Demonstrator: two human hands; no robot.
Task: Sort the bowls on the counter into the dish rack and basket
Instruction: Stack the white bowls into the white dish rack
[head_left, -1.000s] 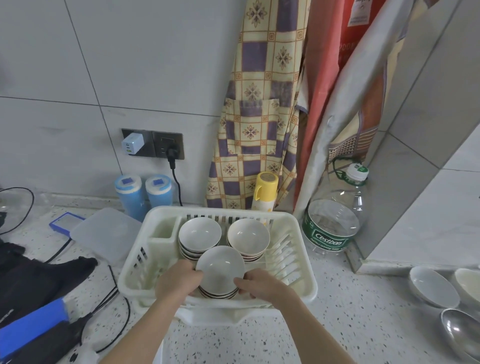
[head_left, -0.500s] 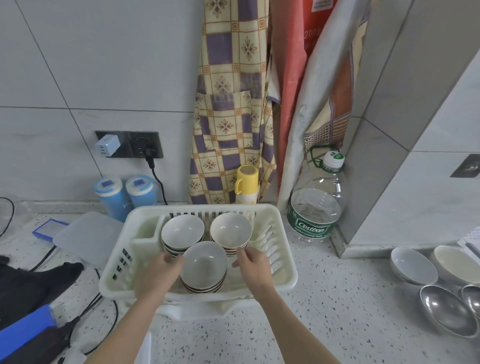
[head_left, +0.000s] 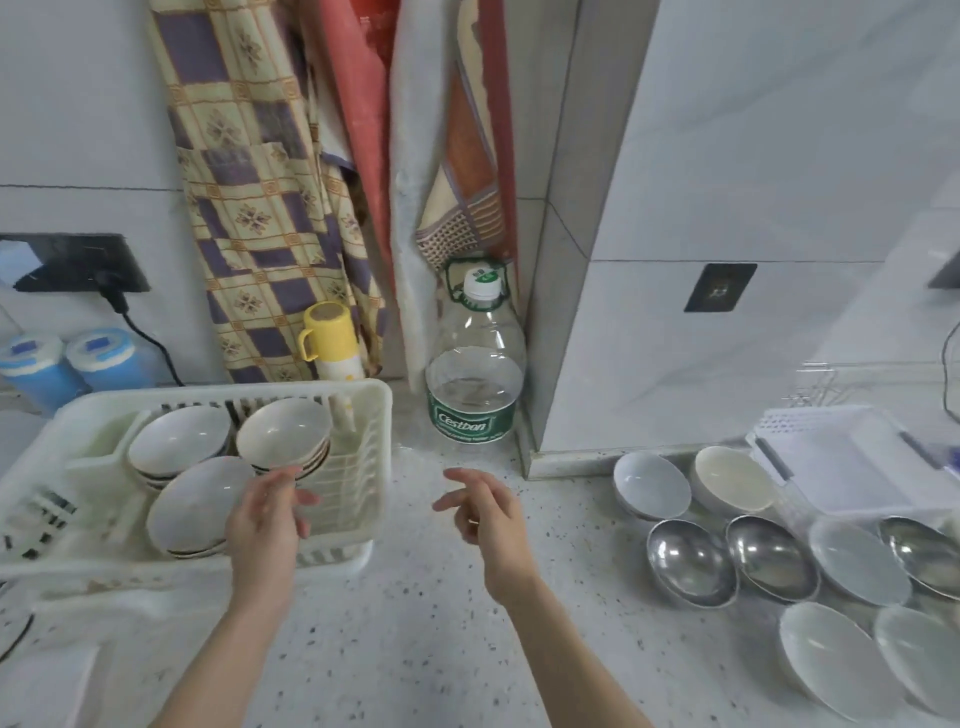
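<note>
Both hands have let go of the front bowl stack and drawn back from the rack since the earlier frames, and the view has swung right; left hand (head_left: 267, 525) now hovers over the rack's (head_left: 363, 467) near right corner, palm turned inward, fingers loosely spread and holding nothing; right hand (head_left: 485, 512) is raised over bare counter (head_left: 415, 649) between rack and loose bowls, fingers relaxed and slightly curled, thumb and forefinger apart, also holding nothing; both forearms enter from the bottom edge and angle upward. White rack sits at left on the counter and holds three stacks of bowls: left stack (head_left: 179, 447) and right stack (head_left: 283, 434) at the back, front stack (head_left: 200, 506) nearest the left hand. At right, loose on the counter: two white bowls (head_left: 652, 486) near the wall, steel bowls (head_left: 691, 564) just in front of them, and more pale bowls toward the lower right corner; these lie well apart from the right hand. Behind: water bottle (head_left: 475, 374), yellow flask (head_left: 330, 338), hanging cloths (head_left: 249, 182).
</note>
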